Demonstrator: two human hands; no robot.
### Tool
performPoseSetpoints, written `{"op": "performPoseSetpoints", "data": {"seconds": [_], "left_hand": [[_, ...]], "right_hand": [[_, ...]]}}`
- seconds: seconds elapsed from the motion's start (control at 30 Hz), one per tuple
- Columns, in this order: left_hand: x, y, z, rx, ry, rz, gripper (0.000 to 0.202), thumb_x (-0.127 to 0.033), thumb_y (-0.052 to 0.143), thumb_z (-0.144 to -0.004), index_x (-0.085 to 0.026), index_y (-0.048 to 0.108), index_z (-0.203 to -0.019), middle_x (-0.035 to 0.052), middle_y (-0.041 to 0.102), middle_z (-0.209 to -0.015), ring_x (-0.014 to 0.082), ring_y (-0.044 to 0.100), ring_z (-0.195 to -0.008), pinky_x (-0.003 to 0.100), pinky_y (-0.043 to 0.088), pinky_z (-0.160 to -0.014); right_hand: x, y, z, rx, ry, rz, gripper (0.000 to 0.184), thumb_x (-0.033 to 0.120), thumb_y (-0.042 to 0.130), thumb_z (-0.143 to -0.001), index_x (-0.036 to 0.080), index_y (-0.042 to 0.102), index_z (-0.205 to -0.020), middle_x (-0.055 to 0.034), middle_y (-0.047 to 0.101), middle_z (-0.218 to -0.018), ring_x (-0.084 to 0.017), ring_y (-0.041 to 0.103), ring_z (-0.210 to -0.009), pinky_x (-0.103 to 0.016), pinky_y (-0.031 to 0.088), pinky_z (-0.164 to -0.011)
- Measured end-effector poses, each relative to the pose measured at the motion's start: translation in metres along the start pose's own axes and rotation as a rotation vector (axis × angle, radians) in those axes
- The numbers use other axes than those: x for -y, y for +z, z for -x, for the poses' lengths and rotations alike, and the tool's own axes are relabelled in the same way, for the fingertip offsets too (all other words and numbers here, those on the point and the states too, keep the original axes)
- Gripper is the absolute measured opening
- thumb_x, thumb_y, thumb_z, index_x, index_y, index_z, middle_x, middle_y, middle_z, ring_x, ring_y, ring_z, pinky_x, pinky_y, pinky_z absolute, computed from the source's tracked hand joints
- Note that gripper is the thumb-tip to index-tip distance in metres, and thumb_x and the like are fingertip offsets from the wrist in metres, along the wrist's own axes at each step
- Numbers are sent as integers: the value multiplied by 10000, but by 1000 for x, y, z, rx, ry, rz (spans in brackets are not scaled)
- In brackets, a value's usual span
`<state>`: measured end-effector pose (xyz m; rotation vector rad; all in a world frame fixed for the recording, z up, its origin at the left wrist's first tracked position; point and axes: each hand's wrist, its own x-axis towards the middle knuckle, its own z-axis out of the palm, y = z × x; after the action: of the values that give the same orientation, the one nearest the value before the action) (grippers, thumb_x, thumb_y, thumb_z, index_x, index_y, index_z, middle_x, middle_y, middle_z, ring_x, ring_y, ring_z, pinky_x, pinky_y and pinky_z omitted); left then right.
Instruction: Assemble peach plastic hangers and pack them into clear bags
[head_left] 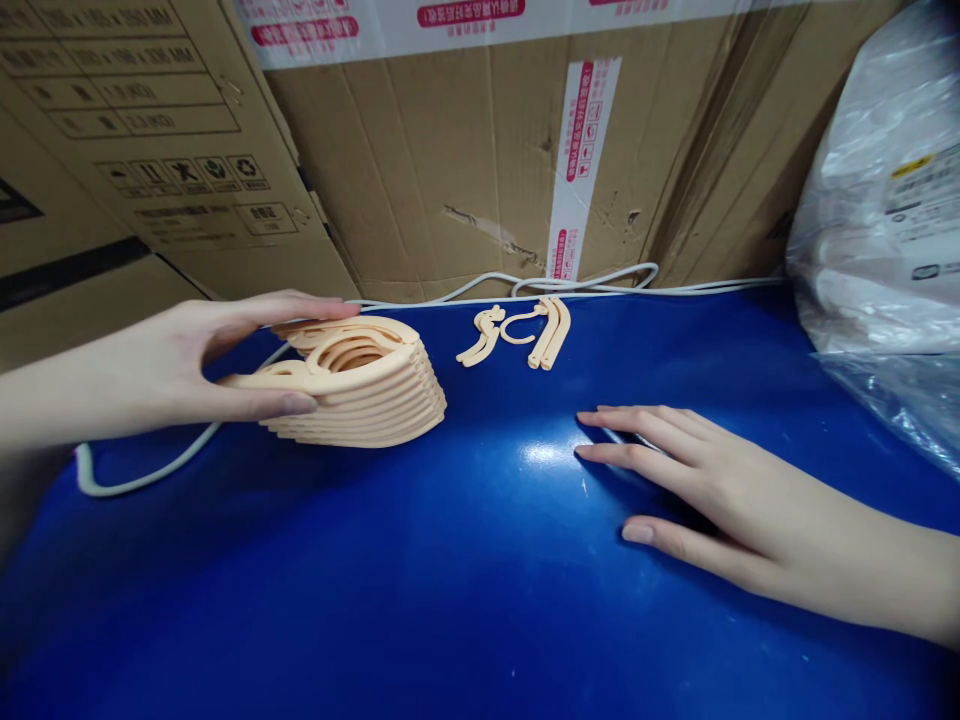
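A stack of several peach plastic frames (367,395) lies on the blue table (420,580) at the left. My left hand (202,365) grips the stack's left end, thumb on the near side and fingers over the top. My right hand (720,490) lies flat on the table at the right with fingers stretched out and apart, holding nothing. A few small loose peach plastic pieces (517,333) lie near the table's back edge, between the two hands.
Large cardboard boxes (480,150) stand close behind the table. A white cable (600,285) runs along the back edge and loops down at the left. A clear plastic bag (885,230) with contents sits at the right back corner.
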<state>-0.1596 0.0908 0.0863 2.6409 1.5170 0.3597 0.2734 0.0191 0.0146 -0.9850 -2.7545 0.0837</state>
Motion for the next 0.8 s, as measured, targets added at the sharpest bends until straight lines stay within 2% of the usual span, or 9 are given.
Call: {"op": "performPoseSetpoints", "data": {"seconds": [0.1,0.23,0.37,0.5,0.67,0.8], "left_hand": [[-2,-1,0,-6,24,-19,686,-615,708,-826,-320,527,-1418,-11,694,-1289,222,704,-1021,362,576,-879],[-6,-1,-2,-5,15,-23,664,-604,681,-852,-292,531,-1418,13,691,-1292,238,702,-1022,404,581,-882],[-5,-2,-2,53,-62,27,784,-697,687,-753,-335,520,-1428,-3,694,-1283,254,702,-1035,402,569,-913],[-6,-3,-2,86,-156,78,776,-676,694,-707,-422,508,-1416,-56,682,-1294,259,694,-1074,398,542,-973],[-7,-2,-3,81,-189,100,794,-658,712,-672,-419,523,-1405,-53,682,-1294,276,690,-1085,409,549,-965],[-8,-2,-3,64,-203,165,843,-659,739,-640,-406,527,-1416,-48,651,-1358,312,643,-1193,452,495,-1061]], "right_hand": [[-1,0,0,-2,-5,11,493,473,467,-993,222,572,-1405,-135,537,-1490,-315,544,-1331,-523,557,-977],[0,1,-1,-13,-12,15,485,462,465,-997,214,576,-1399,-140,544,-1481,-312,547,-1328,-518,558,-976],[0,0,0,-14,-17,17,485,468,470,-995,216,577,-1395,-144,550,-1473,-314,548,-1328,-522,560,-967],[1,-1,-1,-9,-24,26,481,465,455,-1002,200,586,-1382,-159,567,-1452,-316,560,-1315,-532,569,-946],[1,0,-1,-16,-32,38,484,465,452,-1003,190,593,-1375,-165,572,-1445,-321,569,-1306,-536,577,-934],[1,0,-2,-26,-40,51,488,463,448,-1005,179,594,-1374,-172,577,-1438,-324,580,-1294,-541,588,-916]]}}
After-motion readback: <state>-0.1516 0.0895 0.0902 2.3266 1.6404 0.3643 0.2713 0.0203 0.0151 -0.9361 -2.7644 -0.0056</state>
